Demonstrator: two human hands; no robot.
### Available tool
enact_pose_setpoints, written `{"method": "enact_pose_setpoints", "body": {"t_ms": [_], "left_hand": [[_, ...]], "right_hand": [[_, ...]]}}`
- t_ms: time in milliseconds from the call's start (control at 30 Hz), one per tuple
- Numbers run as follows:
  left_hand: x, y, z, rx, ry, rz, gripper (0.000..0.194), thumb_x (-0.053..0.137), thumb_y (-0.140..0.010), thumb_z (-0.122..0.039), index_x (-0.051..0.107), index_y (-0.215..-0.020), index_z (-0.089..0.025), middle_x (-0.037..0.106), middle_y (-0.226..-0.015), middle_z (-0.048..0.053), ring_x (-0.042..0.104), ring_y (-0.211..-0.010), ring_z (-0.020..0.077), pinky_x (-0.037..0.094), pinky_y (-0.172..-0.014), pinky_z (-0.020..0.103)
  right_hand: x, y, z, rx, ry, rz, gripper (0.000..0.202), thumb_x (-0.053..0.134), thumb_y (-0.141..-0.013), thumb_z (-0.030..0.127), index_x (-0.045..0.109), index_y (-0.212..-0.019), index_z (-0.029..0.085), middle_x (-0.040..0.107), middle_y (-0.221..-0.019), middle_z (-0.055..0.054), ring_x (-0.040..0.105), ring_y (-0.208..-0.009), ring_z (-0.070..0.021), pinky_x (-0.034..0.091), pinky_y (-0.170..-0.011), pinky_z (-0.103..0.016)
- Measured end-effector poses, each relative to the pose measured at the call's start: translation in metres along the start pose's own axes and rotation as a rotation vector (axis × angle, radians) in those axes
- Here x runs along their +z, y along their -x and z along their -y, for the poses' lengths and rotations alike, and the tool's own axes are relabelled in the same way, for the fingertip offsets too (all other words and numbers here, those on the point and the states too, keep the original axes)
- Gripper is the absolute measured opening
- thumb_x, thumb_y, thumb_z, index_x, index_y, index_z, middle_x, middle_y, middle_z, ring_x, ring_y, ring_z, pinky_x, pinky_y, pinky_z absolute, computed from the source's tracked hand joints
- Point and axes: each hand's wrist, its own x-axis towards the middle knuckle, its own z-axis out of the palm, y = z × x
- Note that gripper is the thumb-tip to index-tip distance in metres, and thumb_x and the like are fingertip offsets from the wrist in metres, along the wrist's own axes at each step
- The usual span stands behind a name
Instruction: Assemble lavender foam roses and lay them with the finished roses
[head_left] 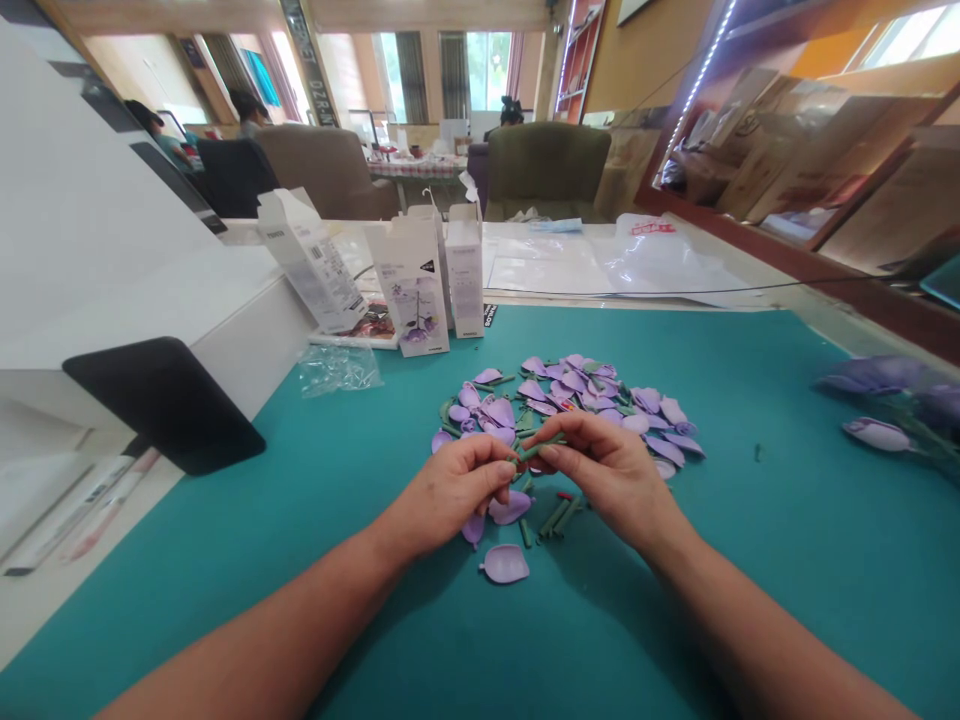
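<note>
Between the fingertips of both hands is a short green plastic stem piece (534, 452), held just above the mat. My right hand (611, 475) pinches its right part with thumb and fingers. At its left end, the fingers of my left hand (466, 482) are closed on a small green part whose shape is mostly covered. Behind and around the hands lies a pile of purple plastic petals (574, 385) mixed with green pieces. Several green stem pieces (559, 515) and a single pale petal (505, 565) rest nearer to me.
White boxes (416, 290) with a flower picture stand at the back left, beside crumpled clear plastic (341, 370). A black tablet-like panel (165, 400) leans at left. Assembled purple flowers (877, 434) lie at the right on the green mat (795, 560). People sit in the background.
</note>
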Motion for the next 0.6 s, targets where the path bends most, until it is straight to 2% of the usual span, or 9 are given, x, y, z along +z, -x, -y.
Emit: {"method": "enact_pose_setpoints", "body": {"t_ms": [333, 500, 600], "left_hand": [[0.000, 0.000, -0.001, 0.037, -0.078, -0.021, 0.015, 0.053, -0.081, -0.030, 0.057, -0.078, -0.016, 0.055, -0.062, -0.002, 0.047, -0.050, 0.0080, 0.035, -0.047, 0.020], [0.003, 0.000, -0.004, 0.051, -0.052, 0.030, 0.019, 0.052, -0.082, -0.035, 0.054, -0.082, -0.016, 0.055, -0.067, -0.002, 0.049, -0.054, 0.0091, 0.038, -0.052, 0.022], [0.004, 0.001, -0.004, 0.077, -0.089, 0.031, 0.018, 0.051, -0.083, -0.034, 0.054, -0.085, -0.017, 0.055, -0.070, -0.002, 0.050, -0.059, 0.0104, 0.039, -0.055, 0.023]], "right_hand": [[0.008, 0.001, -0.001, -0.070, 0.069, -0.021, 0.007, 0.066, -0.079, 0.027, 0.066, -0.081, 0.020, 0.071, -0.072, -0.001, 0.068, -0.071, -0.0167, 0.055, -0.067, -0.030], [-0.001, 0.001, -0.002, -0.065, 0.234, -0.043, 0.013, 0.065, -0.080, 0.028, 0.068, -0.090, 0.021, 0.072, -0.080, -0.003, 0.066, -0.075, -0.0174, 0.051, -0.066, -0.030], [-0.007, -0.001, -0.001, -0.048, 0.258, -0.081, 0.016, 0.066, -0.078, 0.032, 0.069, -0.089, 0.021, 0.071, -0.078, -0.003, 0.064, -0.071, -0.0169, 0.050, -0.062, -0.029]]}}
